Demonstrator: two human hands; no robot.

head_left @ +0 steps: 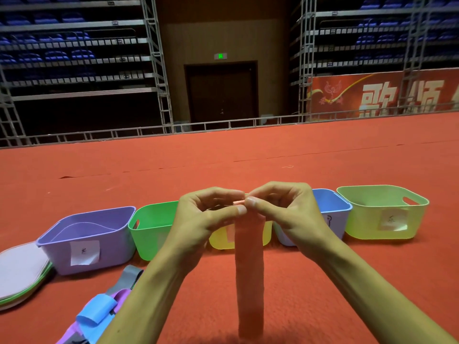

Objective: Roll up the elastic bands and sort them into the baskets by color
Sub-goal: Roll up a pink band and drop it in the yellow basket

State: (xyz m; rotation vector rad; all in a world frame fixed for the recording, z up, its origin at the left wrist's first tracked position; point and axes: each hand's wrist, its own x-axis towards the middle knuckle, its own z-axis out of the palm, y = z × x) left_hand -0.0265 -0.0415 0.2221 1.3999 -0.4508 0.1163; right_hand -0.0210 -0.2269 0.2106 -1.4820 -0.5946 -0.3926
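Note:
A long orange-pink elastic band (249,276) hangs straight down toward the red floor. My left hand (198,219) and my right hand (285,212) both pinch its top end between thumb and fingers, where a small fold or roll shows. Behind the hands stands a row of baskets: purple (74,234), green (149,219), yellow (267,237) mostly hidden by the band and hands, blue (332,209), and pale lime (382,212). Paper labels are stuck on the purple and lime baskets.
Loose bands in blue (95,312), purple (121,297) and grey (128,278) lie in a heap at the lower left. A stack of flat round pads (19,271) sits left of the purple basket. Red carpet (248,157) stretches ahead to a metal railing.

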